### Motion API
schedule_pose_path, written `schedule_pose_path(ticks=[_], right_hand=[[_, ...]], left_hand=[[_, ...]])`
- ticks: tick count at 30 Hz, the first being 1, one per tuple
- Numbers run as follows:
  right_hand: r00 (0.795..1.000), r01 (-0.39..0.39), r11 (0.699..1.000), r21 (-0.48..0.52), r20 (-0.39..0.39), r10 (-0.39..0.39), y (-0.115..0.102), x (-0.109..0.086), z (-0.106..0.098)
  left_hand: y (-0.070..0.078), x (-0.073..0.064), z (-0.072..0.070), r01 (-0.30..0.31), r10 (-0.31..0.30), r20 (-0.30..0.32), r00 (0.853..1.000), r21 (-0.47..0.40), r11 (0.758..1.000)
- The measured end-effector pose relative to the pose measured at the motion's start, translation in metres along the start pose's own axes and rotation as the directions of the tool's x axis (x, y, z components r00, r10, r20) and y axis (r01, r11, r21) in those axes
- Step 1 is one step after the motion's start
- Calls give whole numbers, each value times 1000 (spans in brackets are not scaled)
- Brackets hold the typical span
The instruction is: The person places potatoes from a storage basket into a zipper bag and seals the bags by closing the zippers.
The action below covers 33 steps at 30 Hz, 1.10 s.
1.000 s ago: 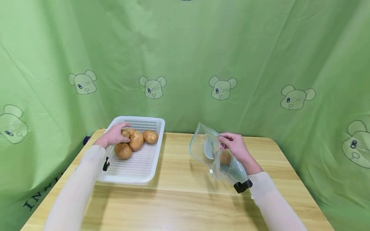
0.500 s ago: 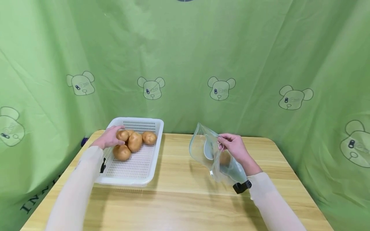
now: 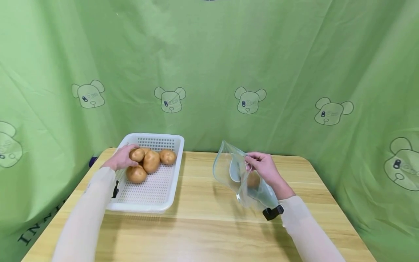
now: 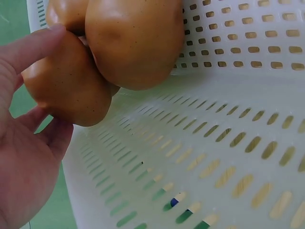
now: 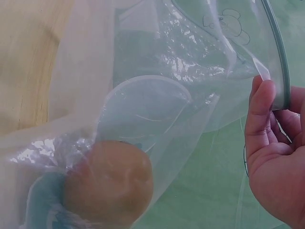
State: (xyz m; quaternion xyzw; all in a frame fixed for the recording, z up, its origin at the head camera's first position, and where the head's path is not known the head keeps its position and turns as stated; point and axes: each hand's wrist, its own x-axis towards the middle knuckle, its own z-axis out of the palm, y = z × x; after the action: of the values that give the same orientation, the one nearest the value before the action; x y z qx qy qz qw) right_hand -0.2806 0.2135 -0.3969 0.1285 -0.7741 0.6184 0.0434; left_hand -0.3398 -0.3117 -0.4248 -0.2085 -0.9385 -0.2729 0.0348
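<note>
A white perforated plastic basket (image 3: 147, 198) on the left holds several brown potatoes. At its left side my left hand (image 3: 122, 159) grips a small potato (image 3: 137, 155). The left wrist view shows the thumb on one side of this potato (image 4: 69, 81) and fingertips on the other, while a larger potato (image 4: 136, 40) touches it. On the right, my right hand (image 3: 266, 168) pinches the top edge of a clear zip bag (image 3: 220, 171) and keeps it upright with its mouth parted. Inside the bag lies a potato (image 5: 112, 183), seen through the plastic.
The light wooden table (image 3: 203, 233) extends in front of and between basket and bag. A green curtain (image 3: 209, 72) with bear-head prints hangs closely behind and at both sides. A white zip slider (image 3: 238, 197) sits at the bag's lower edge.
My left hand's fingers have drawn in around the small potato, after lying spread over it. My right hand and the bag have hardly moved; the head view has shifted slightly.
</note>
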Motion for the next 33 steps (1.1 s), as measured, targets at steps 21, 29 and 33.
schedule_pose_path(ticks=[21,29,33], right_hand=[[1000,2,1000,-6,-4,-2,0,1,1],[1000,-11,1000,-18,-6,11,-2,0,0],[1000,-21,999,-25,-5,20,-2,0,1]], left_hand=[[3,3,6,117,-118,-4,993,156,981],[14,1,-5,144,-145,2,989,99,985],[22,1,-9,124,-124,-15,992,17,992]])
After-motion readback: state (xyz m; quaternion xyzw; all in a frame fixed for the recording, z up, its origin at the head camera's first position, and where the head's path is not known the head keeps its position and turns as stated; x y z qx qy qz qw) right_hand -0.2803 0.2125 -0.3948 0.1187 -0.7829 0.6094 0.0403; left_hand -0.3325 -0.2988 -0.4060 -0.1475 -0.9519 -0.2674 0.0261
